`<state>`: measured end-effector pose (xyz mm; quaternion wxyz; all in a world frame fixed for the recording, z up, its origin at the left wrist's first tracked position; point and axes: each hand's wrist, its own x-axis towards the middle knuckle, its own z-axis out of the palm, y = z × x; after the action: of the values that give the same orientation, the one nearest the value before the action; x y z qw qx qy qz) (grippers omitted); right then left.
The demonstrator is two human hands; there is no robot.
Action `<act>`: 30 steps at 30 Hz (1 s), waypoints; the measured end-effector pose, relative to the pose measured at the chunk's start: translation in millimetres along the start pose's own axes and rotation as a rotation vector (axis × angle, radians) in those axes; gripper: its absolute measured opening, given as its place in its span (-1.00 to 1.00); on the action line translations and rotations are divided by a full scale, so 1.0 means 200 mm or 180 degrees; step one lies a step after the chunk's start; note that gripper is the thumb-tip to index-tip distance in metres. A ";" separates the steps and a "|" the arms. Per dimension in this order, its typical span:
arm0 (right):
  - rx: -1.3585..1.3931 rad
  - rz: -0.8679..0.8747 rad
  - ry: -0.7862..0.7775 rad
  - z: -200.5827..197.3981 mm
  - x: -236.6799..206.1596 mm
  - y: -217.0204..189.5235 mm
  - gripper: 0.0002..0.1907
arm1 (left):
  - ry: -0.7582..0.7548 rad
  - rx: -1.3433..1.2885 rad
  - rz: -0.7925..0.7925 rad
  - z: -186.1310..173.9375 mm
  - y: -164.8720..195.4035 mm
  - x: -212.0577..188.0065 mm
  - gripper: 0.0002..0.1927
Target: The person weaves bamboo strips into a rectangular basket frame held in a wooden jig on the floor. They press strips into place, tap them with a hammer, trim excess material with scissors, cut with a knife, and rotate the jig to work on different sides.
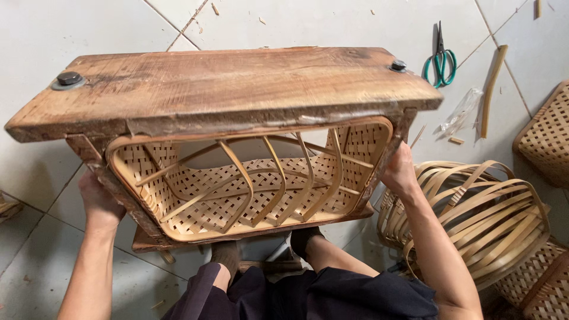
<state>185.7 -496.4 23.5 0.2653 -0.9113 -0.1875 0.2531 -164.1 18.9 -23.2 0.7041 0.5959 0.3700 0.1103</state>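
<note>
Gripping a wooden frame [225, 89] at both sides, my left hand [98, 201] and right hand [400, 172] clench it around a woven bamboo basket [249, 189] above the tiled floor [89, 29]; green scissors [440, 62] lie beyond.

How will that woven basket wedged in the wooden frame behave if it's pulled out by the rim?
The woven basket probably weighs little: thin strips, open lattice. Its walls likely flex, since bent strips brace them inside and the wooden frame clamps the rim. It may stick rather than slide; left hand and right hand grip the frame's sides.
</note>
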 end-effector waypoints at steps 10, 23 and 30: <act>0.0691 -0.0695 0.0349 -0.06 -0.06 0.25 -0.58 | -0.0091 -0.0367 0.0223 -0.24 -0.07 0.03 -0.56; -0.0924 -0.1986 0.1533 -0.23 0.32 -0.23 -0.60 | 0.0068 0.1391 0.1162 -0.24 0.12 0.08 -0.65; -0.1336 -0.2209 0.1631 0.09 0.40 -0.11 -0.61 | 0.0336 0.3844 0.3058 -0.02 0.03 0.18 -0.62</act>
<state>235.8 -433.8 -5.3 0.1821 -0.8618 -0.4562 -0.1265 -139.4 45.3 -31.0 0.1133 0.9657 0.0999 0.2111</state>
